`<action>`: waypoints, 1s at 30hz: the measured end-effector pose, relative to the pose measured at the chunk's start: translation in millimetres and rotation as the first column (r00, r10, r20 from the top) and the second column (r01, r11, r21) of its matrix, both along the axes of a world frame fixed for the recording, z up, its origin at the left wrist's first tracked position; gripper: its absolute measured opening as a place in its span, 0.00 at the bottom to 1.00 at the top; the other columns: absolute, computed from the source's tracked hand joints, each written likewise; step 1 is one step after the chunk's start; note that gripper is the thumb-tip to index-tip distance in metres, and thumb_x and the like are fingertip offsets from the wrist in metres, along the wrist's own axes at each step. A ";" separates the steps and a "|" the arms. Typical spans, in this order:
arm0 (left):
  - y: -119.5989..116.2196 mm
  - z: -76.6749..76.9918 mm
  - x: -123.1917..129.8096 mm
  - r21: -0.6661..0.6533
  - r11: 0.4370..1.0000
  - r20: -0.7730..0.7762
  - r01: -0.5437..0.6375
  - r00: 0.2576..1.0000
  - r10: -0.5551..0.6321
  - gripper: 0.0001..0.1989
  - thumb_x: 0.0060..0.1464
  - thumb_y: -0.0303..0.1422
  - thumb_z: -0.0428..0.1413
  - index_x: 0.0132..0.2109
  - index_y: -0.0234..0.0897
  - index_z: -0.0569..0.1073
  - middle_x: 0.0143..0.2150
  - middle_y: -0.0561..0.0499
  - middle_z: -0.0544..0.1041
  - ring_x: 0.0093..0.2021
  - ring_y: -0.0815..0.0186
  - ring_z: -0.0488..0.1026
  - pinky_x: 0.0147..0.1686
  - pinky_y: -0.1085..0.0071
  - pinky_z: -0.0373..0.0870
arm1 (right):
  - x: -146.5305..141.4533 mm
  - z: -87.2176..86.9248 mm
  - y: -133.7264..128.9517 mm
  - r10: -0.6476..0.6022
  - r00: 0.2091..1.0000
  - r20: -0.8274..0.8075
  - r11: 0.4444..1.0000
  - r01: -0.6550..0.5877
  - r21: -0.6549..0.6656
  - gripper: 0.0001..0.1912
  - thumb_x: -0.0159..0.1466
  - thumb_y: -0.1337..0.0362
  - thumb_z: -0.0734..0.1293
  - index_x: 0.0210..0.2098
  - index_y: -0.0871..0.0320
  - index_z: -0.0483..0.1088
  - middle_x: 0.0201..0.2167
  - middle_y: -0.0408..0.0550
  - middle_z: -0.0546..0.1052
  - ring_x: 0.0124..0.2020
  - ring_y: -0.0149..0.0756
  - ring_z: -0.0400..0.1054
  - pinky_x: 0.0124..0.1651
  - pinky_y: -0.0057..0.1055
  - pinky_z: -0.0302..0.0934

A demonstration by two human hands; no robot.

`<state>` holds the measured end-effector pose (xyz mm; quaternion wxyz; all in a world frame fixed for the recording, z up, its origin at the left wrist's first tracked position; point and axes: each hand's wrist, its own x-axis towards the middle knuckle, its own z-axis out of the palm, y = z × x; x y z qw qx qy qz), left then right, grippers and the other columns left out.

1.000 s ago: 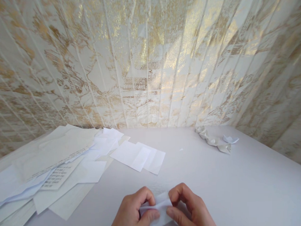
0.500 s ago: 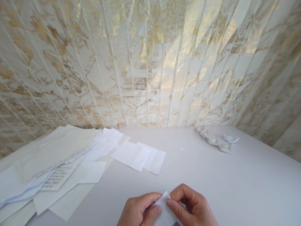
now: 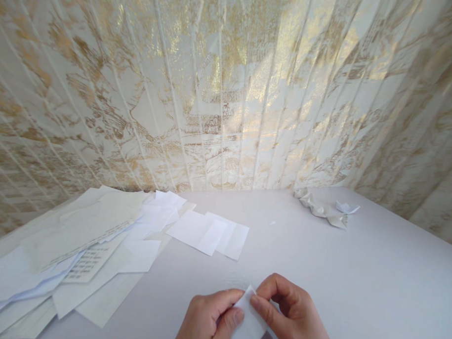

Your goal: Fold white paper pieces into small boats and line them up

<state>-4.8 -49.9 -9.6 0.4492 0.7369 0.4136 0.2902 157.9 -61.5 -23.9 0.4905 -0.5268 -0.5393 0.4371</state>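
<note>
Near the bottom centre, a small white sheet of paper (image 3: 247, 325), apparently folded, is held between both hands with one corner pointing away from me. My left hand (image 3: 212, 319) grips its left side, thumb lying on top. My right hand (image 3: 290, 308) pinches its upper right edge close to the corner, between thumb and curled fingers. The paper's lower end runs out of the picture, and a greyish patch shows under its right side.
Loose papers (image 3: 97, 208), some printed, are heaped on the left of the white table (image 3: 326, 275). Two white slips (image 3: 198, 232) overlap beside them. Several small folded paper pieces (image 3: 320, 208) lie at the back right, and a tiny scrap (image 3: 273, 222) nearby. A patterned wall (image 3: 223, 90) rises behind.
Almost nothing differs. Both hands keep their grip on the paper, and the right hand has shifted very slightly.
</note>
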 end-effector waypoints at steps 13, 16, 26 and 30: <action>-1.2 -3.9 -0.2 -0.080 0.994 0.014 -0.069 0.997 0.070 0.11 0.51 0.34 0.48 0.30 0.34 0.72 0.20 0.56 0.64 0.21 0.71 0.59 0.21 0.78 0.53 | -4.7 5.0 0.2 0.148 0.989 0.003 0.984 -0.147 -0.101 0.18 0.52 0.50 0.66 0.23 0.59 0.61 0.16 0.35 0.57 0.19 0.26 0.48 0.22 0.24 0.44; -3.1 -6.9 0.0 -0.111 0.990 0.059 -0.082 0.994 0.089 0.08 0.50 0.34 0.48 0.36 0.36 0.68 0.16 0.61 0.53 0.17 0.73 0.52 0.18 0.77 0.48 | -2.4 7.4 -0.3 0.145 0.983 0.109 0.986 -0.134 -0.098 0.18 0.53 0.51 0.64 0.19 0.59 0.60 0.16 0.37 0.58 0.20 0.26 0.48 0.22 0.25 0.44; 2.4 0.1 1.8 -0.155 0.988 -0.074 0.012 0.997 -0.024 0.09 0.49 0.36 0.48 0.25 0.37 0.60 0.17 0.61 0.52 0.20 0.73 0.51 0.19 0.76 0.46 | -2.5 20.0 -2.4 0.148 0.978 0.149 0.988 -0.141 -0.058 0.16 0.52 0.56 0.65 0.16 0.58 0.59 0.14 0.37 0.59 0.19 0.26 0.50 0.23 0.24 0.48; 2.4 7.8 1.8 -0.088 0.995 -0.160 -0.055 0.986 0.041 0.16 0.50 0.39 0.47 0.21 0.39 0.53 0.18 0.60 0.52 0.21 0.71 0.53 0.20 0.76 0.48 | -4.6 18.0 -2.8 0.165 0.960 0.227 0.986 -0.159 -0.043 0.15 0.53 0.56 0.63 0.18 0.57 0.58 0.15 0.36 0.57 0.19 0.26 0.49 0.21 0.23 0.45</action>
